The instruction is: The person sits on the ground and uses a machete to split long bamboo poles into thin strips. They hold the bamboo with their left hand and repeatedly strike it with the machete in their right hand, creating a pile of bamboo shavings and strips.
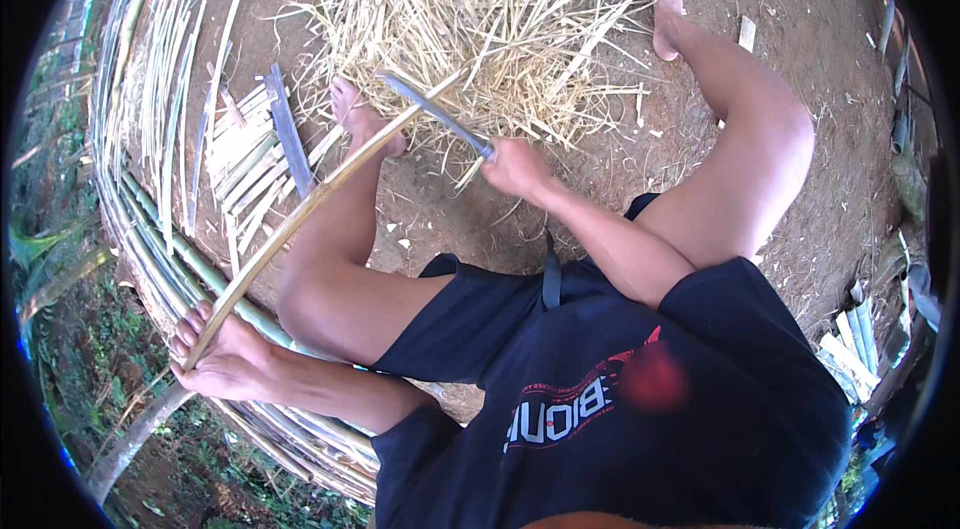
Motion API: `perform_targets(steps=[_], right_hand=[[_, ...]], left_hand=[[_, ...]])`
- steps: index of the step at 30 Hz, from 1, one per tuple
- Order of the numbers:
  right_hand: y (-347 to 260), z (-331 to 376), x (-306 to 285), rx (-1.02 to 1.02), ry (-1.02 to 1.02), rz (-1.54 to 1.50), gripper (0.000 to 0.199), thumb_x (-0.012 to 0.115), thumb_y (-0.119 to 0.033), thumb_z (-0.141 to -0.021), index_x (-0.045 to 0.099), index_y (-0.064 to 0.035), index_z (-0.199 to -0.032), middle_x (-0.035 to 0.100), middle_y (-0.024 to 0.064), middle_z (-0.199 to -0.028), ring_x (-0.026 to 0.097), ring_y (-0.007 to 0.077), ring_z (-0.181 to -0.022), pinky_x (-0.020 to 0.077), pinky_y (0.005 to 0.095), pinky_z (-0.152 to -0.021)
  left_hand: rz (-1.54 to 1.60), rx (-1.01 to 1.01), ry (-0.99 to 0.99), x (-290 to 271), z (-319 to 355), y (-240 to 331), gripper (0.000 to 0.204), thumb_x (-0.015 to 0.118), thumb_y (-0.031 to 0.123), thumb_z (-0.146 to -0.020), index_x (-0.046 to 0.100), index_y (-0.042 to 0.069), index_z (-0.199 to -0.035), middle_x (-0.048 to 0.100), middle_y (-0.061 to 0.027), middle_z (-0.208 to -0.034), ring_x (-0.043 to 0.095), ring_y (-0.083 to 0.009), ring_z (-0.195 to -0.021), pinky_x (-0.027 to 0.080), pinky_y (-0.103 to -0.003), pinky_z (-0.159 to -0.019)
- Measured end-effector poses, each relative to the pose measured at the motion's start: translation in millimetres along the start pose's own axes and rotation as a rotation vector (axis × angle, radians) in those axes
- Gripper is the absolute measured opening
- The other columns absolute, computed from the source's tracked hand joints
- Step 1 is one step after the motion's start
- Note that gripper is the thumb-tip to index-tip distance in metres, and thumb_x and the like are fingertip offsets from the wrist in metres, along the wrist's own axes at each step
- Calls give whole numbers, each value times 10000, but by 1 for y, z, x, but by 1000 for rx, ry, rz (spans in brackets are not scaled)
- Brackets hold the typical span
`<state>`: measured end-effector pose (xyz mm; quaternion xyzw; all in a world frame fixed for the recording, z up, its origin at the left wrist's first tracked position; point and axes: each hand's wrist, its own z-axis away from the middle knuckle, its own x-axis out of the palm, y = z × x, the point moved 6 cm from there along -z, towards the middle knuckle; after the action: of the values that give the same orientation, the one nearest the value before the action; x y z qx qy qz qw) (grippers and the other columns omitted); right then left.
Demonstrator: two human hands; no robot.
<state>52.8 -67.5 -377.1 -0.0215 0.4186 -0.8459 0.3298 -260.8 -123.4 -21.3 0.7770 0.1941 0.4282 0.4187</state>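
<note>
My left hand (228, 357) is closed round a long pale bamboo strip (310, 206) at the left. The strip slants up and right across my left leg. In my right hand (516, 169) is the grip of a knife (436, 109) with a long grey blade. The blade crosses the strip near its far end and seems to touch it; the exact contact is too small to make out. A heap of pale shavings (480, 14) lies on the ground just beyond the blade.
Split bamboo pieces (250, 164) lie left of my left foot, with a dark flat slat (288, 134) across them. Long bamboo poles (150, 204) line the left edge, with plants (110, 369) outside. More cut pieces (853, 349) lie at the right.
</note>
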Motion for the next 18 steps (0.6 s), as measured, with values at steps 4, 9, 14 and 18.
perform_targets(steps=[4,9,14,18], right_hand=[[38,-17,-4,71,83,20,240,510,-88,-876,628,-18,-1072,561,67,-682,495,117,-497,474,277,-463],[47,-25,-24,265,48,56,203,532,-148,-906,634,-5,-1007,569,58,-673,535,138,-533,471,329,-490],[71,-28,-21,273,38,35,203,520,-130,-906,623,23,-990,566,65,-674,544,128,-543,462,303,-478],[38,-26,-30,265,-10,-88,199,525,-124,-898,626,20,-992,557,57,-665,528,122,-519,458,298,-464]], left_hand=[[-50,-34,82,-2,-18,-13,300,308,211,-944,385,116,-670,375,-37,-623,321,-172,-594,315,-358,-600],[-80,-19,120,-8,-31,-20,334,290,237,-954,381,123,-653,373,-37,-612,329,-166,-592,308,-351,-598],[30,-74,90,-3,-32,-25,379,278,335,-944,364,128,-638,335,-17,-579,294,-157,-536,285,-321,-552],[126,-71,-118,15,-22,-32,439,373,420,-946,366,143,-606,287,14,-533,243,-139,-480,242,-309,-493]])
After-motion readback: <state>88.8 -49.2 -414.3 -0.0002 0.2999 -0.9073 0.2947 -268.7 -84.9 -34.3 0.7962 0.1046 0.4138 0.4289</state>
